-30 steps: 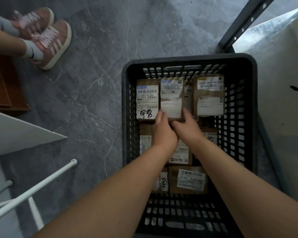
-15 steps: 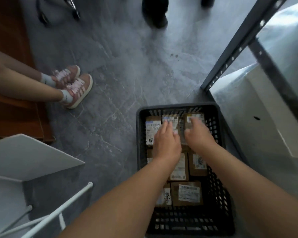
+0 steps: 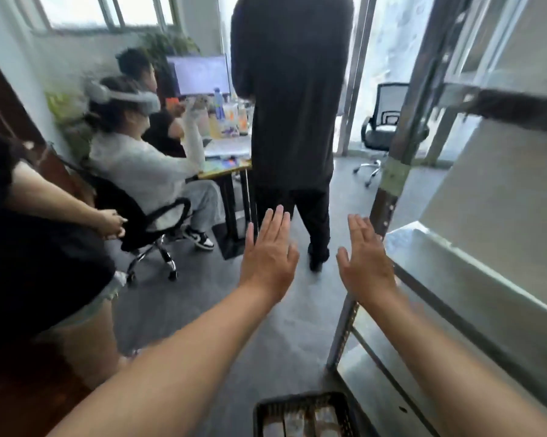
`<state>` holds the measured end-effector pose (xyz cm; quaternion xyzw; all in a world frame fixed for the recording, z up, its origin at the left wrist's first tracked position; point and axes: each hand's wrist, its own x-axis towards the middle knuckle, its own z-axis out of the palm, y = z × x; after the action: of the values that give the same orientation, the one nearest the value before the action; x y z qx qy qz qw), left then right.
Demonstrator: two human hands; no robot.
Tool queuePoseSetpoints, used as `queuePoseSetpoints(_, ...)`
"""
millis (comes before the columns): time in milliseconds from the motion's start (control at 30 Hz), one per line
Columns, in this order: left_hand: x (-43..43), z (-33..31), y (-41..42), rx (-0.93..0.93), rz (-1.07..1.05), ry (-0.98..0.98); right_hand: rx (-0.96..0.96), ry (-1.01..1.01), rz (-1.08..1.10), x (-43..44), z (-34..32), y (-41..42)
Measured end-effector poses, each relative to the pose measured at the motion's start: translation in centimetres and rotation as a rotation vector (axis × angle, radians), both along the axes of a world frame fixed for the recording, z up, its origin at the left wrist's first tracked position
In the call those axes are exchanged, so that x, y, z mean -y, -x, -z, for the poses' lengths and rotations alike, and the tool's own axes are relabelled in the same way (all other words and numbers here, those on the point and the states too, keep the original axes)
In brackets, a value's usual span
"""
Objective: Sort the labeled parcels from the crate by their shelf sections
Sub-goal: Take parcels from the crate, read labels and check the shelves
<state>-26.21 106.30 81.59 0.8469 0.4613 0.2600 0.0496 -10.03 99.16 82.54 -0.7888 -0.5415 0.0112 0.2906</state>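
Fingers: the fingers (image 3: 278, 223) of both hands are lying straight and close together, palms down, clamping nothing. The left hand (image 3: 267, 257) is hovering at the centre of the frame and the right hand (image 3: 365, 263) just right of it, the two apart.
Parcels: the parcels (image 3: 300, 425) are lying in the crate (image 3: 300, 400) at the bottom edge of the frame, below and well apart from both hands. Their labels are blurring out and cannot be read here.
Step in hand: no parcel is being carried, so picking one from the crate is probably what is pending.
Doing it well: the gaze is pointing out into the room, so it is worth looking down at the crate first. It seems best to take one parcel at a time and turn its label up to read the section before lifting toward a shelf.
Shelf: the shelf (image 3: 455, 279) is running along the right side of the frame, close beside the right hand. No section marks are showing on it, so the target board is needing a look too.
Post: the post (image 3: 389, 190) is rising just behind the right hand, so a fast swing to the right is risking a knock.
People: a standing person (image 3: 294, 105) is filling the upper centre, just beyond the hands. A seated person (image 3: 146, 165) is working at the left, and an arm (image 3: 61, 206) is reaching in at the left edge.
Chair: a chair (image 3: 382, 127) is standing at the upper right, well apart from the hands.
Risk: the floor space is looking tight, so keeping lifts low and close to the shelf side is likely the safer course.
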Motion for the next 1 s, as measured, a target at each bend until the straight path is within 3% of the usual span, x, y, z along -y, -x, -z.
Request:
queuePoseSetpoints(167,4.7,-10.9,-5.1,0.048,0.176,-0.159,0.168,-0.173,0.141,5.7,-13.0,-2.3)
queuePoseSetpoints(367,14.6,-20.0,-12.5,0.18,0.365,-0.292,0.329,-0.285,0.276,16.2,-22.2,-6.7)
queuePoseSetpoints(567,26.6,-24.2,-17.9,0.196,0.528,-0.303,0.371,-0.333,0.424,29.2,-25.0,-9.5)
queuePoseSetpoints(700,36.2,-25.0,-22.3,0.237,0.689,-0.295,0.468,-0.284,0.607,40.7,-25.6,-12.6)
queuePoseSetpoints(1000,61.6,-25.2,-29.1,0.211,1.038,-0.333,0.45,-0.135,1.049,68.7,-24.8,-14.0)
